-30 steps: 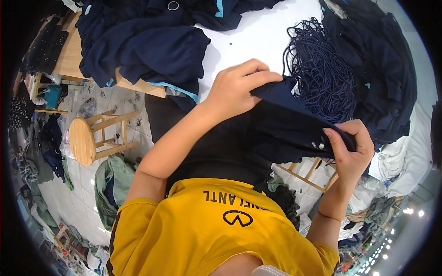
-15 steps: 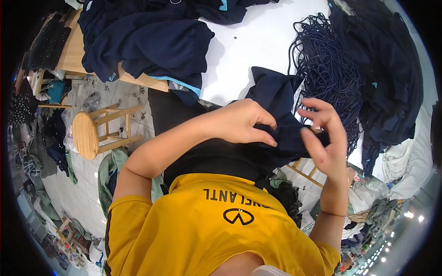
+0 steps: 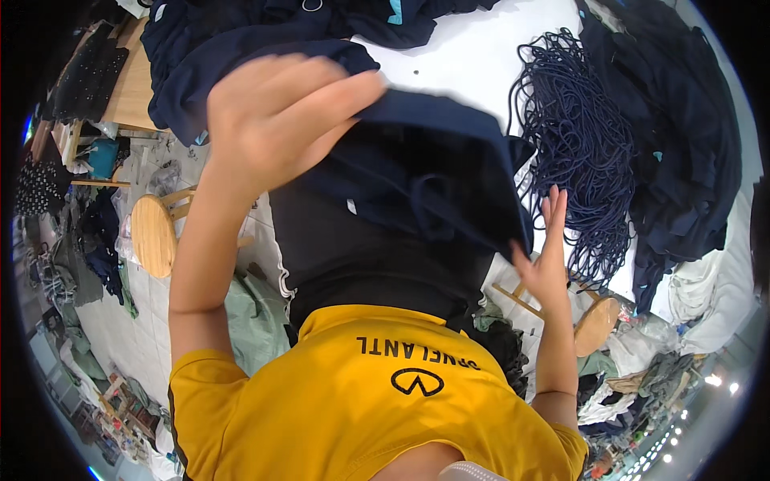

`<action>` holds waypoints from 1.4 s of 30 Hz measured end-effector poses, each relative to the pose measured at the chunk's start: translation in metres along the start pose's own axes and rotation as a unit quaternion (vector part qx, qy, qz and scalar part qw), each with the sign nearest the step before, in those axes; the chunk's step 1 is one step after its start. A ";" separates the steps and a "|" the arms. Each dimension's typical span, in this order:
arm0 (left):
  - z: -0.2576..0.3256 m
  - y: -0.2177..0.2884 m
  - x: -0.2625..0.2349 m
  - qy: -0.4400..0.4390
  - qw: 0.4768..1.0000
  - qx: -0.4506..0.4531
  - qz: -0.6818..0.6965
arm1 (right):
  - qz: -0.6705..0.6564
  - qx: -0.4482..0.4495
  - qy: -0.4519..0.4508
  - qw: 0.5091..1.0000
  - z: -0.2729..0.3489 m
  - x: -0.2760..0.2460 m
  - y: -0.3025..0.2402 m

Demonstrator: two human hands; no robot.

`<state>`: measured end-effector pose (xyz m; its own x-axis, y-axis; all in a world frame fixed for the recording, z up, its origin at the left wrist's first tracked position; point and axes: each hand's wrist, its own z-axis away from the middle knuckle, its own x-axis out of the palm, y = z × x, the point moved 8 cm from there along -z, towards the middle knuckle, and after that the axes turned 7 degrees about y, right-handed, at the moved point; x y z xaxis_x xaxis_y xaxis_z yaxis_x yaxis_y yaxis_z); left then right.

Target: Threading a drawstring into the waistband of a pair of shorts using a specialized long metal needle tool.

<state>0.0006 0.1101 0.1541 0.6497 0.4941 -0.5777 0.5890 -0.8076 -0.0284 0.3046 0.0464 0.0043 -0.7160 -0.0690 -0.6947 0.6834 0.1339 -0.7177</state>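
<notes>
**A:** So what's over on the left side? Looks like a mess.

**B:** Pretty much. Far left there's a round wooden stool (image 3: 152, 235) standing on the floor with clothes scattered all around it. Above it, a pile of navy garments (image 3: 241, 56) hangs over the near edge of the white bench (image 3: 473, 56).

**A:** And the hands?

**B:** The left hand (image 3: 281, 120) is raised up high, close to the camera, fingers closed around the top edge of a navy garment (image 3: 425, 176), thumb on the near side. That garment hangs from the grip in mid-air, between the person's body and the bench, spread out wide toward the right. There's a drawstring loop on its front and a small white tag near its lower left.

**A:** Is the right hand holding it too?

**B:** Nope. The right hand (image 3: 545, 256) is open, fingers straight and pointing up, palm turned toward the cloth. It sits just beside the garment's lower right corner; can't tell if it's actually touching or not.

**A:** What's that tangled stuff further right?

**B:** A bundle of dark blue cords (image 3: 581, 152) lying on the bench, some strands trailing down past the edge near the right hand. Right of that, another heap of dark clothes (image 3: 682, 144) covers that end of the bench, and a second wooden stool (image 3: 597, 325) stands below it.
</notes>
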 end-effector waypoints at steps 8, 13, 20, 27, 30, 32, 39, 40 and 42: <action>-0.042 0.073 0.085 0.175 0.970 0.011 0.166 | 0.150 -0.168 0.184 0.957 -0.042 -0.069 -0.139; 0.033 0.077 0.152 0.075 0.911 -0.324 0.244 | 0.079 0.005 0.142 0.987 -0.032 -0.097 -0.074; 0.107 0.081 0.191 -0.241 0.578 -0.540 0.562 | -0.032 0.024 0.068 0.997 -0.029 -0.092 -0.048; 0.078 0.067 0.154 -0.347 0.589 -0.382 0.622 | -0.115 0.122 -0.025 0.986 -0.015 -0.070 -0.046; 0.080 0.071 0.150 -0.374 0.546 -0.395 0.638 | -0.075 0.058 0.050 0.994 -0.021 -0.078 -0.056; 0.080 0.066 0.141 -0.369 0.543 -0.399 0.640 | -0.069 0.070 0.047 0.994 -0.019 -0.077 -0.055; 0.068 0.085 0.133 -0.398 0.697 -0.264 0.535 | -0.136 0.099 0.021 0.986 -0.020 -0.046 -0.062; 0.068 0.088 0.137 -0.421 0.706 -0.264 0.505 | -0.115 0.137 -0.011 0.984 -0.022 -0.039 -0.067; 0.070 0.091 0.139 -0.438 0.721 -0.261 0.470 | -0.017 0.039 -0.070 0.997 -0.025 -0.036 -0.082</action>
<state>0.1112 0.0828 0.0143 0.4624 -0.7688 -0.4417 0.3365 -0.3088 0.8896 0.2707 0.0629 0.0896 -0.7152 -0.2102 -0.6665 0.6727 0.0515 -0.7381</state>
